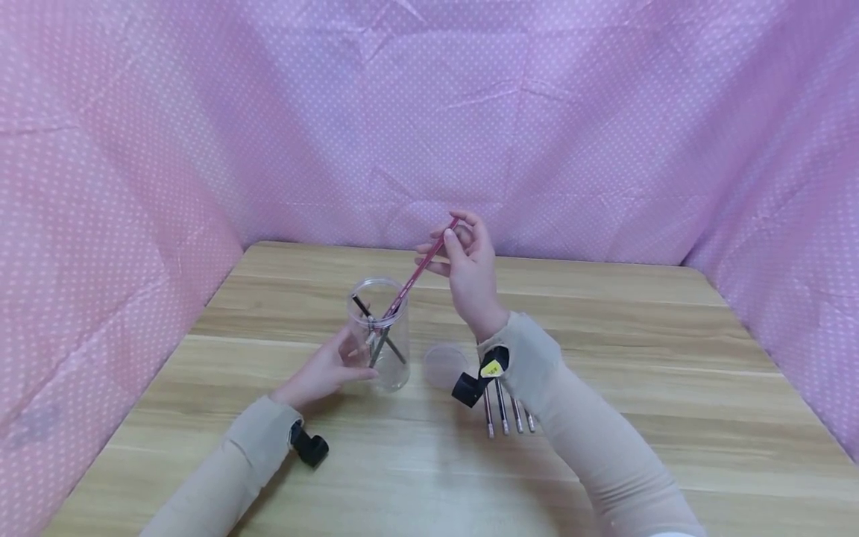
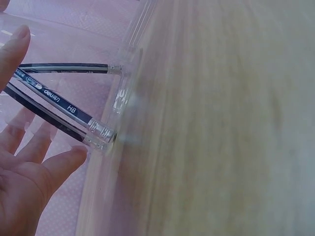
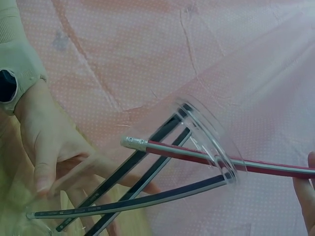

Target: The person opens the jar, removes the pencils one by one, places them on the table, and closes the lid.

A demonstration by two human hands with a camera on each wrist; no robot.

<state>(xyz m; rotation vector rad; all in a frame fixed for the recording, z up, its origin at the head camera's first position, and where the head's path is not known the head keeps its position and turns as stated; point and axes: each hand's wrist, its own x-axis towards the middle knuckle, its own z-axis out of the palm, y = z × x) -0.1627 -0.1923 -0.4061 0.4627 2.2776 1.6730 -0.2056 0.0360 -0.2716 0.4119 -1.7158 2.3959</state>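
Note:
A clear plastic jar [image 1: 392, 379] stands upright on the table, held at its side by my left hand [image 1: 329, 371], thumb and fingers round the wall. Inside lean several black-and-silver pencils [image 3: 130, 200], their eraser ends down at the jar's bottom [image 2: 103, 132]. Above and to the right, my right hand [image 1: 473, 274] pinches a red-and-white pencil [image 1: 423, 265] near its upper end. This pencil slants down through the jar's mouth, its eraser end [image 3: 134, 143] inside. At the right edge of the right wrist view only some fingertips [image 3: 306, 196] show.
A round translucent lid [image 1: 444, 365] lies flat just right of the jar. Several more pencils [image 1: 502, 409] lie side by side under the right forearm, partly hidden by it. Pink dotted cloth [image 1: 429, 112] hangs around the wooden table [image 1: 376, 477] at the back and sides.

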